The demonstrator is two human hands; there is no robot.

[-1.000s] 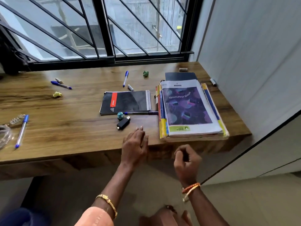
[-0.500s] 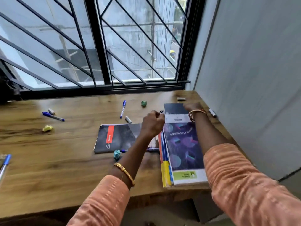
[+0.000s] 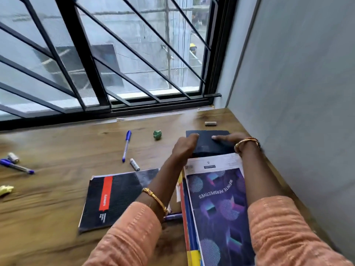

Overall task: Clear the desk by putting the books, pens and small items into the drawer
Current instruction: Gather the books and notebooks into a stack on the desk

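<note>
A dark navy book lies at the far end of a book stack topped by a purple "Infinite Perspectives" cover. My left hand curls round the navy book's left edge. My right hand lies flat on its top near the right edge, thumb stretched out. Left of the stack sits a black notebook with a red stripe. A blue pen, a green crumpled ball and a small white battery lie on the wooden desk. No drawer is in view.
At the far left lie another blue pen, a battery and a yellow paper scrap. A white eraser sits near the barred window. A grey wall bounds the desk on the right. A purple pen pokes out under my left forearm.
Both hands rose from the desk's front edge and reached forward to the navy book behind the stack. The view moved closer over the desk.
</note>
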